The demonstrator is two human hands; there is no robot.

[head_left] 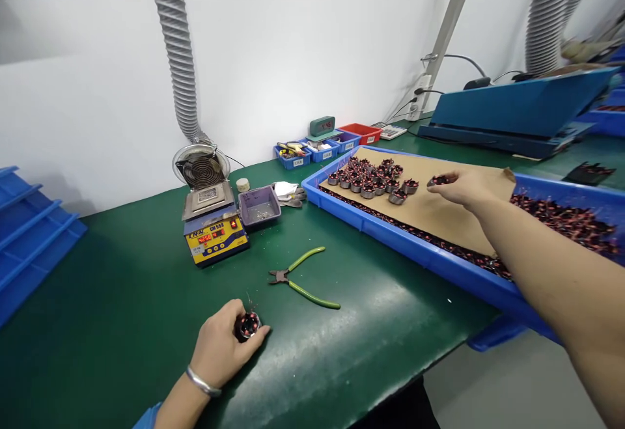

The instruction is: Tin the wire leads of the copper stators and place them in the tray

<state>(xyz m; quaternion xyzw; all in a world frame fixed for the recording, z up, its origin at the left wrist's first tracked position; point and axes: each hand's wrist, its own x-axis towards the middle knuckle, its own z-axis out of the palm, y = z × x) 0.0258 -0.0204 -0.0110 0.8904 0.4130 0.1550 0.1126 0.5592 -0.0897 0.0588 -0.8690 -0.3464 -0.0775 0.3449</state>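
Observation:
My left hand [222, 344], with a silver bracelet at the wrist, is closed round a small round metal part with copper windings [249, 326] at the front of the green table. Over the blue tray [381, 226] on the right, my right hand [456, 186] holds a similar wound part [440, 181] above brown cardboard [430, 211]. A cluster of wound parts [368, 178] sits on the cardboard, left of my right hand. Green-handled cutters [305, 279] lie open on the table between my hands and touch neither.
Behind my left hand stands a yellow-and-blue device [217, 240] with a lit display, beside a purple bin [260, 207]. Small tool bins [293, 157] and a clock [322, 126] are near the wall. Blue trays [34, 234] stand at far left. More wound parts [566, 221] fill the tray's right end.

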